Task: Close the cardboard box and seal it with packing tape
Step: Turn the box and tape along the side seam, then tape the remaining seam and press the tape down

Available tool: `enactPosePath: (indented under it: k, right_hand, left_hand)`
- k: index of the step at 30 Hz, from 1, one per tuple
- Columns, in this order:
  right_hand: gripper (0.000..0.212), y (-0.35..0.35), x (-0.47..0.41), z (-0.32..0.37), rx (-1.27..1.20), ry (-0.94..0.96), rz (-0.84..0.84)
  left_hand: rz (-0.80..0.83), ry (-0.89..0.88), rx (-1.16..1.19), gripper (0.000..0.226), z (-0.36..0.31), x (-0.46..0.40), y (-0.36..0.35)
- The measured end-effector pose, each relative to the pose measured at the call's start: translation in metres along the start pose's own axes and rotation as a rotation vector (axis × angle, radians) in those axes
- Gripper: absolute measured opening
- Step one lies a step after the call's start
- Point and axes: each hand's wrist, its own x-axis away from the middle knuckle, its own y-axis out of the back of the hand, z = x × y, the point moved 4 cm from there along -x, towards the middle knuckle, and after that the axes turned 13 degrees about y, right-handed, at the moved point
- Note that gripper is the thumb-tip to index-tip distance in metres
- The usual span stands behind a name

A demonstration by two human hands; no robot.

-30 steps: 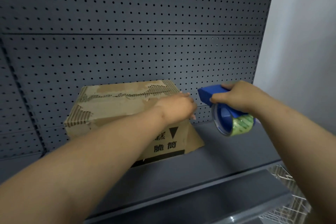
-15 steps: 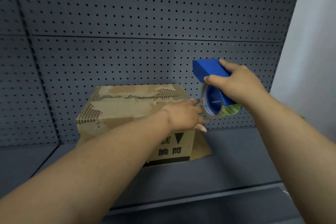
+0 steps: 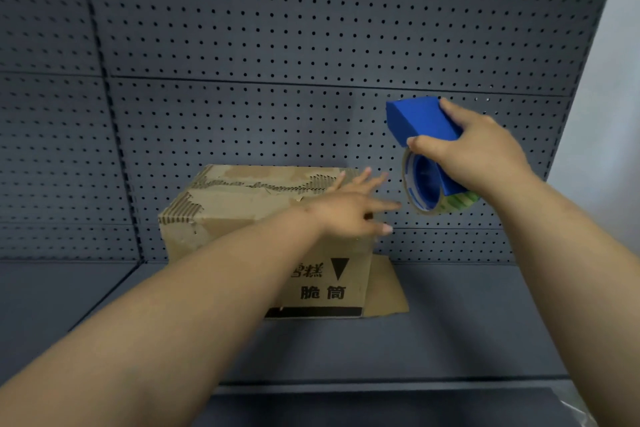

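Observation:
A worn cardboard box [image 3: 242, 215] with torn top flaps and black printed characters sits on the grey shelf [image 3: 450, 322], against the back wall. One side flap [image 3: 386, 288] sticks out low on its right. My left hand [image 3: 349, 208] lies over the box's top right corner with fingers spread and straight. My right hand [image 3: 474, 156] grips a blue tape dispenser [image 3: 424, 125] holding a roll of clear tape [image 3: 433, 198], up in the air to the right of the box and above its top.
A grey pegboard wall [image 3: 277, 45] rises right behind the box. The shelf's front lip [image 3: 381, 388] runs below my arms. A pale wall [image 3: 613, 114] stands at the far right.
My right hand has lifted the dispenser higher. My left hand's fingers have spread out on the box's right corner. The view has shifted so the box sits further right.

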Motion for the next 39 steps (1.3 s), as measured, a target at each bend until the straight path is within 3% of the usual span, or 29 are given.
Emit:
enactPosePath:
  k: [3,4,7,11,19,25,32,39]
  right_hand:
    - [0.073,0.002,0.001,0.004,-0.033,0.022,-0.017]
    - [0.073,0.001,0.002,0.006,-0.048,0.032,-0.022]
    - [0.072,-0.008,0.005,0.018,-0.087,0.059,-0.022]
    - [0.074,-0.029,0.007,0.045,-0.124,0.116,-0.008]
    - [0.077,-0.068,0.016,0.097,-0.203,0.115,-0.053]
    - [0.079,-0.090,0.046,0.131,-0.262,0.072,-0.148]
    - [0.085,-0.118,0.090,0.155,-0.278,0.030,-0.244]
    - [0.088,-0.129,0.140,0.161,-0.201,0.012,-0.279]
  left_hand:
    - [-0.063,0.165,0.572,0.040,0.031,0.015,0.026]
    - [-0.132,0.227,0.594,0.037,0.046,0.023,0.035]
    - [-0.250,0.485,0.255,0.039,0.113,0.047,0.049]
    - [-0.148,0.722,-0.025,0.047,0.192,0.073,0.043]
    - [-0.153,0.858,0.235,0.081,0.201,0.096,0.005]
    - [-0.295,0.845,0.380,0.099,0.178,0.139,0.006]
    - [-0.529,0.683,0.696,0.107,0.145,0.198,-0.011]
    - [-0.497,0.628,0.968,0.120,0.123,0.236,-0.044]
